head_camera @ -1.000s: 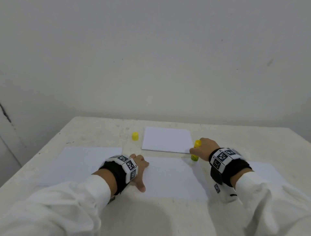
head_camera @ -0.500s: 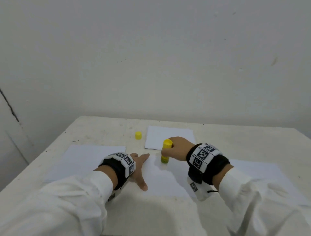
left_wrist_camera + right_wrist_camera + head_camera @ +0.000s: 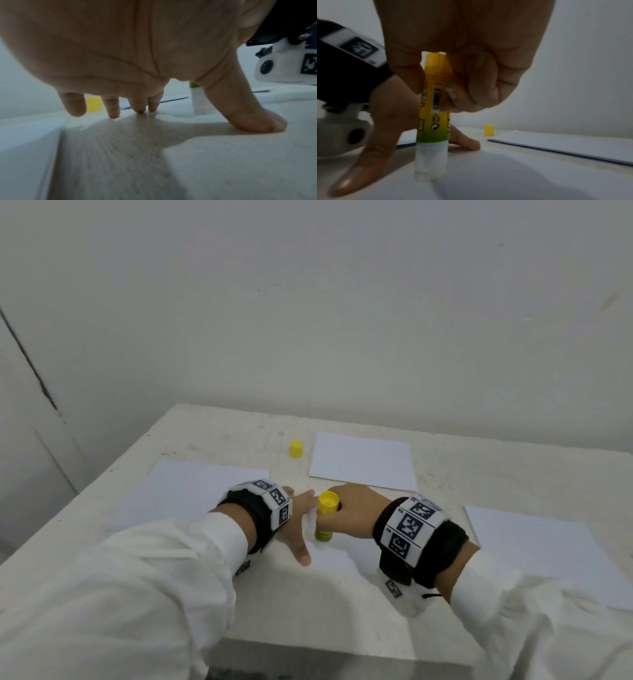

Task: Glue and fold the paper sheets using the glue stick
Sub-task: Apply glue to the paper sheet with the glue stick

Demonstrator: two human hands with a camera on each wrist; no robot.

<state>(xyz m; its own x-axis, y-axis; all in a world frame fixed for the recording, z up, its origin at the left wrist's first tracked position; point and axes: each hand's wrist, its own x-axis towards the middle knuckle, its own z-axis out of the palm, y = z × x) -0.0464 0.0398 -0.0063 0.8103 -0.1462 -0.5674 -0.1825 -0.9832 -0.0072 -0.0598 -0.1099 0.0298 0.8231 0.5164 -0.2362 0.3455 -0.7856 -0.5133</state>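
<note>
My right hand (image 3: 346,513) grips a yellow-green glue stick (image 3: 324,520) upright, its white tip pressed down on the centre paper sheet (image 3: 337,561). In the right wrist view the fingers (image 3: 464,94) wrap the stick (image 3: 433,132) near its top. My left hand (image 3: 298,522) lies flat with spread fingers on that sheet's left edge, right beside the stick; its thumb (image 3: 254,121) presses on the paper. The stick's yellow cap (image 3: 296,449) stands alone further back on the table.
A folded white sheet (image 3: 363,462) lies behind the hands. Flat sheets lie at the left (image 3: 185,491) and at the right (image 3: 548,549). The white table (image 3: 212,433) ends at a wall behind, and its front edge is near my sleeves.
My right hand has drawn the glue stick leftward across the centre sheet, from its right edge to just beside my left hand. The left hand has stayed pressing on the paper.
</note>
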